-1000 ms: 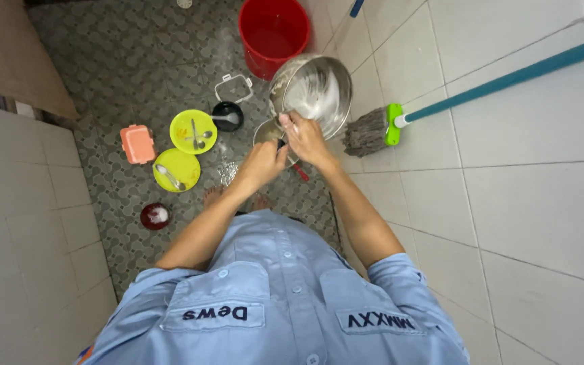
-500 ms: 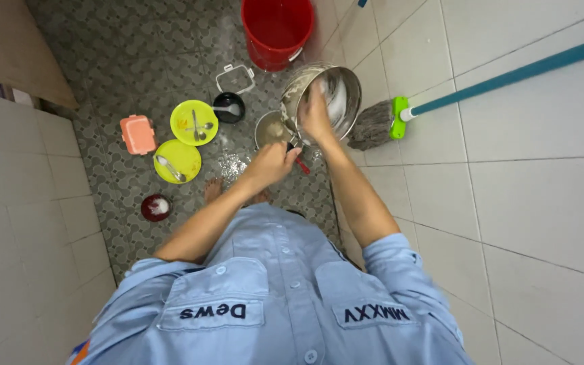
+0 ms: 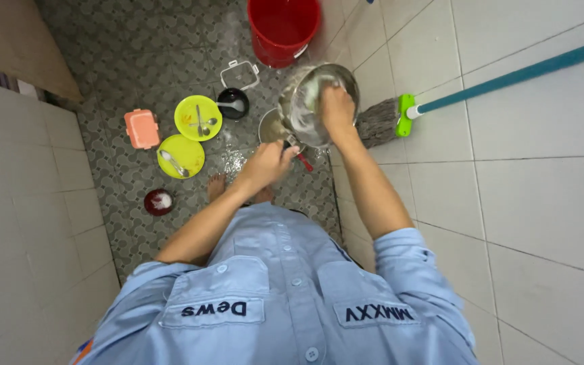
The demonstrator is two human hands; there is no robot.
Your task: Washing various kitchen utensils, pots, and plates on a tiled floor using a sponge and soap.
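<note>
The right hand (image 3: 336, 105) reaches inside a steel pot (image 3: 319, 101), fingers curled together and pressed against the inner wall; a pale, soapy patch shows beside them, though whether a sponge sits under the palm cannot be told. The left hand (image 3: 265, 164) is clamped around the pot's near edge or handle, tipping the pot on its side so the opening faces the person and the inside can be reached. A small red item (image 3: 303, 164) pokes out just beyond the left hand's fingers.

Just behind the left hand, partly hidden by the tilted pot, lies a second steel pan (image 3: 272, 125) on the wet patterned floor (image 3: 136, 40). Farther to that hand's left sit a black bowl with a spoon (image 3: 232, 103), a clear lidded container (image 3: 239, 73), and 2 yellow-green plates (image 3: 197, 117) carrying spoons and forks, laid flat so the cutlery stays put. Beyond these is an orange rectangular box (image 3: 142, 128), plain with no label visible, and nearer the person a dark red bowl (image 3: 159, 201) holding something white.

Past the right hand stands a red bucket (image 3: 284, 27), close enough to dip from. To its right, a broom (image 3: 400, 116) with a green collar and teal handle leans along the white tiled wall (image 3: 522, 176). Bare toes (image 3: 216, 186) show below the left forearm.
</note>
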